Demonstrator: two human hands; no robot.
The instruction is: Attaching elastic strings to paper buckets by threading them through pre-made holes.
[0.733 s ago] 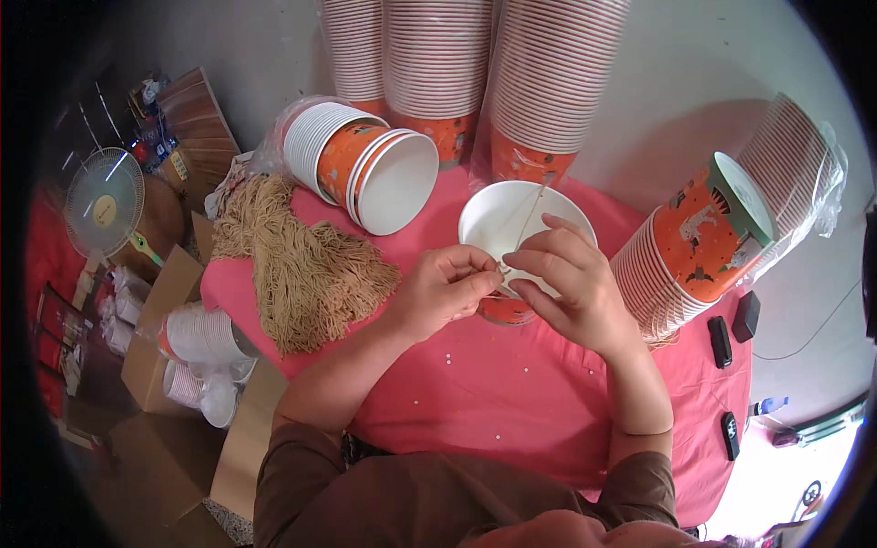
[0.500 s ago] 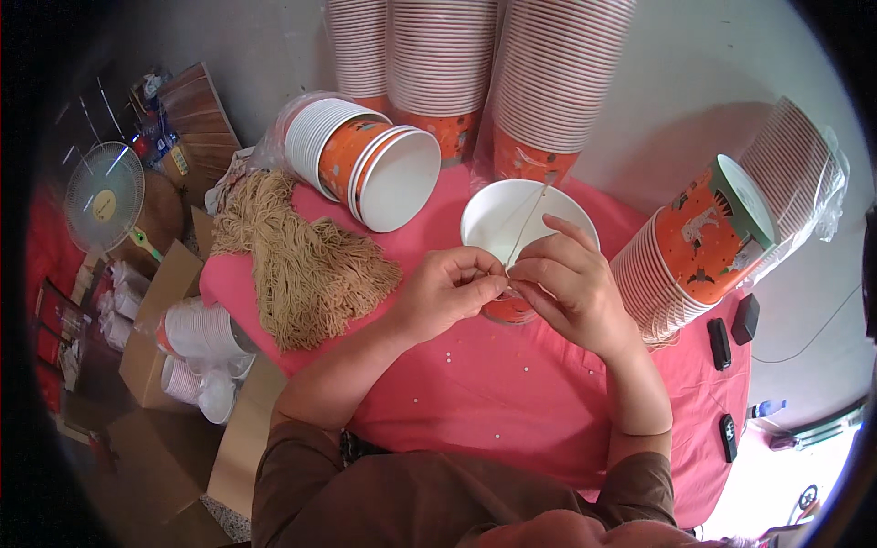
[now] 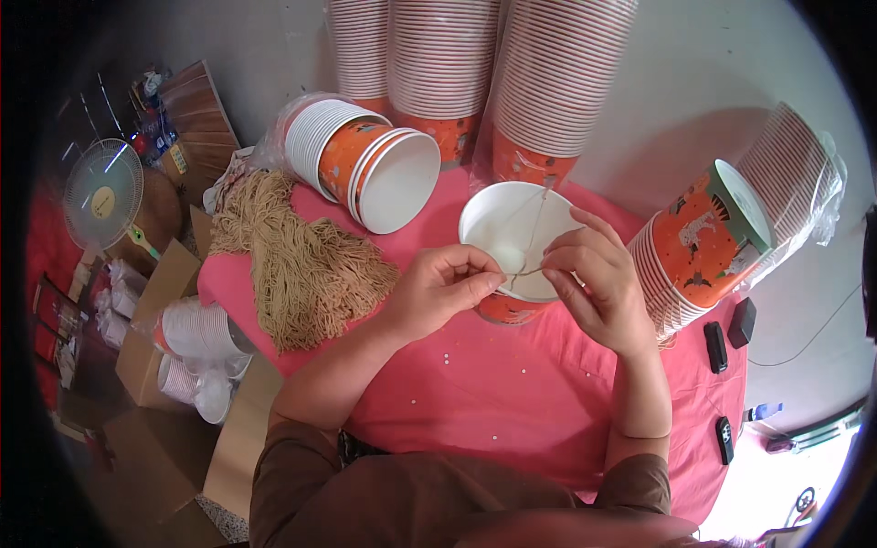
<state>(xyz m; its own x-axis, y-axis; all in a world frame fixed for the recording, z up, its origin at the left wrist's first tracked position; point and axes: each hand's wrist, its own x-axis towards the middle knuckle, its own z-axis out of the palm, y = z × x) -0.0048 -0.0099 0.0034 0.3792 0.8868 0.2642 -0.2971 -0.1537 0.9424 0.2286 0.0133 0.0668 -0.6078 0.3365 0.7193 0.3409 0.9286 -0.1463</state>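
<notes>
Between my two hands a thin tan cord (image 3: 524, 271) runs across the near rim of an open paper bucket (image 3: 474, 215), white inside and orange outside. My left hand (image 3: 449, 285) pinches one end of the cord between thumb and forefinger. On the other side, my right hand (image 3: 598, 281) pinches the cord too, its other fingers loosely bent. Part of the cord rises from the pinched stretch toward the bucket's far rim. To the left of my left hand lies a thick bundle of tan cords (image 3: 306, 269) on the pink cloth.
Tall stacks of paper buckets (image 3: 443, 64) stand against the wall. Nested buckets (image 3: 397, 181) lie sideways at the back left, and another bucket stack (image 3: 699, 242) leans at right. Small white beads (image 3: 447, 362) dot the pink tablecloth (image 3: 457, 402). Cardboard boxes (image 3: 160, 356) stand left of the table.
My right hand has moved right, away from my left hand, so a stretch of cord now shows between them. My left hand has hardly moved.
</notes>
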